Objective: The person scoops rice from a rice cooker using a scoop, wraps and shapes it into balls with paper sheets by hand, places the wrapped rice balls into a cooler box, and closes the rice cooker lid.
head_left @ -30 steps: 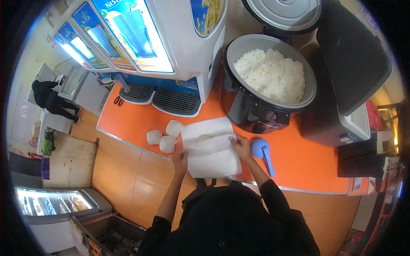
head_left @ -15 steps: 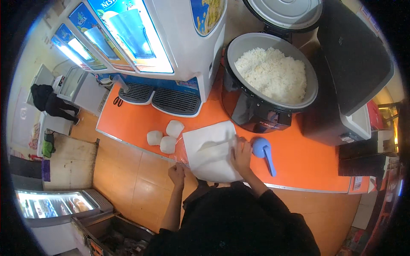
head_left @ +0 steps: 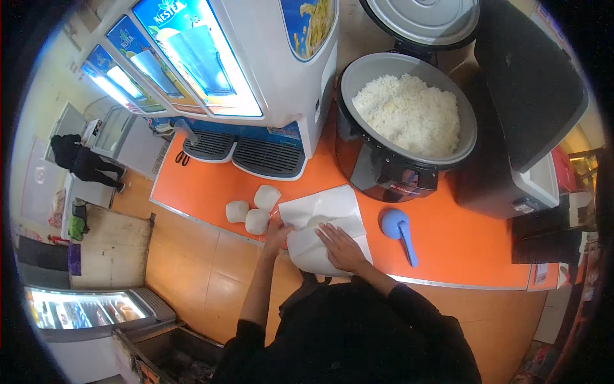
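A sheet of white paper (head_left: pixel 320 203) lies near the front edge of the orange counter, its near part folded over a low pale mound (head_left: pixel 318 221) that is mostly covered. My right hand (head_left: pixel 344 248) rests flat on the fold, fingers stretched out. At the paper's left edge is my left hand (head_left: pixel 276 238), its thumb over the paper and its fingers bent and partly hidden. Three rounded white paper bundles (head_left: pixel 258 221) sit close together beyond my left hand. To the right of the paper lies a blue rice scoop (head_left: pixel 396 225).
An open rice cooker (head_left: pixel 390 169) full of white rice (head_left: pixel 412 115) stands behind the paper. A drink dispenser (head_left: pixel 300 89) with drip trays (head_left: pixel 268 158) is at back left, scissors (head_left: pixel 182 158) beside it. A dark lidded box (head_left: pixel 486 173) stands right. Someone in black (head_left: pixel 83 160) bends far left.
My left hand has moved up and right to the paper's edge. My right hand has slid left from the paper's right side onto its middle, folding the near part over the mound.
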{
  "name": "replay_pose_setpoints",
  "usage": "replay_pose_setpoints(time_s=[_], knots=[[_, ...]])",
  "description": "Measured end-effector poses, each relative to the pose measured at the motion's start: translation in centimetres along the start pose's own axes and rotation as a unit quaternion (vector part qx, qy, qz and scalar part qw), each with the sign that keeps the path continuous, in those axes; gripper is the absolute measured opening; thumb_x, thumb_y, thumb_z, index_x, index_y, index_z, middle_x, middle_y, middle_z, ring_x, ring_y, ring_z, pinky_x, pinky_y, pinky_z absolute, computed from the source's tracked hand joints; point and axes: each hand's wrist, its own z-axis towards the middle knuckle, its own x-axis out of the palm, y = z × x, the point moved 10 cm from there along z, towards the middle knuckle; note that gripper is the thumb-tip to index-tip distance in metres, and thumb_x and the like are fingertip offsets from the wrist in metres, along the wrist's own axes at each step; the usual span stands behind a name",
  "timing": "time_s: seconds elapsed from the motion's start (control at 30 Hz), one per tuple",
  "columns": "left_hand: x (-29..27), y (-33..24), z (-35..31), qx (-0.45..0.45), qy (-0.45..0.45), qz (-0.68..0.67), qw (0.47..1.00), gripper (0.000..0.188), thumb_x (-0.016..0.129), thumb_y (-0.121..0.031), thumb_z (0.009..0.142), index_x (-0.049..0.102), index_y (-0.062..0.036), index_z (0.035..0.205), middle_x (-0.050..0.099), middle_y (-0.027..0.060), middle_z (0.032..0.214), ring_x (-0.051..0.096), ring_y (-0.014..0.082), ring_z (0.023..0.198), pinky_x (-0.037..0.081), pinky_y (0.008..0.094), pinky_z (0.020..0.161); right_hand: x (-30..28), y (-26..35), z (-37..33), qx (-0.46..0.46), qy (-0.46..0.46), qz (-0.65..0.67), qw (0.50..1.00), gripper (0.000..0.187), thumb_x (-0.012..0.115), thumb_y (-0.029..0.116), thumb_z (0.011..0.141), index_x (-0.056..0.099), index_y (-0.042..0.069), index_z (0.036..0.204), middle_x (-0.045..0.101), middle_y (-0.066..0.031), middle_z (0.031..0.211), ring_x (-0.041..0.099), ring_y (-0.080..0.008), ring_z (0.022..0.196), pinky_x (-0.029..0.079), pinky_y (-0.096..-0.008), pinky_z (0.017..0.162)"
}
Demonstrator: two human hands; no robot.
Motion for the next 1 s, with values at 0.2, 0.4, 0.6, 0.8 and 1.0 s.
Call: replay_pose_setpoints(time_s=[0.2, 0.4, 0.6, 0.8, 1.0], knots=[[1.7, -7.6, 1.0, 0.258, 0.045, 0.362, 0.895, 0.037, 0.068, -0.007, 0.068, 0.07, -0.0005, 0.104, 0.073, 0.0088, 0.094, 0.069, 0.0231, 0.083, 0.053, 0.033, 0.077, -0.1, -0.5, 0.0, 0.009, -0.005, -0.029, 1.0, 0.072, 0.053, 0.014, 0.087, 0.025, 0.01, 0.153, 0.026, -0.013, 0.158, 0.029, -0.0301, 0.145, 0.024, -0.0438, 0.118], [9.2, -13.9, -2.1, 0.341, 0.226, 0.275, 0.87, 0.031, 0.066, -0.014, 0.075, 0.072, -0.0038, 0.103, 0.074, 0.0124, 0.097, 0.069, 0.0266, 0.102, 0.049, 0.035, 0.097, 0.0, -1.3, -0.9, -0.017, -0.018, -0.026, 0.999, 0.069, 0.052, 0.009, 0.087, 0.028, 0.007, 0.151, 0.031, -0.0135, 0.156, 0.029, -0.0266, 0.145, 0.025, -0.0426, 0.119], [12.4, -10.9, 1.5, 0.236, 0.21, 0.498, 0.807, 0.035, 0.063, -0.01, 0.078, 0.067, -0.0006, 0.112, 0.067, 0.023, 0.105, 0.065, 0.0394, 0.094, 0.051, 0.0438, 0.084, 0.5, -0.1, 0.3, -0.077, -0.046, -0.022, 0.996, 0.061, 0.051, 0.007, 0.087, 0.037, 0.003, 0.146, 0.04, -0.0148, 0.15, 0.037, -0.0284, 0.14, 0.03, -0.0419, 0.117], [13.2, -10.8, -6.1, 0.406, 0.119, 0.318, 0.848, 0.035, 0.053, 0.005, 0.084, 0.066, -0.0014, 0.116, 0.065, 0.0193, 0.12, 0.061, 0.0333, 0.115, 0.047, 0.0404, 0.1, 1.8, -2.1, -0.6, -0.075, -0.097, -0.003, 0.992, 0.055, 0.052, 0.004, 0.084, 0.047, 0.002, 0.139, 0.048, -0.0167, 0.142, 0.047, -0.0314, 0.131, 0.036, -0.0422, 0.113], [15.1, -8.8, -9.4, 0.431, 0.099, 0.488, 0.753, 0.047, 0.047, -0.013, 0.095, 0.045, 0.0033, 0.139, 0.044, 0.0212, 0.146, 0.038, 0.0338, 0.139, 0.029, 0.045, 0.115, 1.7, -2.6, -2.1, -0.124, -0.135, -0.039, 0.982, 0.042, 0.061, 0.011, 0.079, 0.059, 0.0, 0.119, 0.058, -0.0156, 0.123, 0.055, -0.0342, 0.117, 0.045, -0.0433, 0.102]])
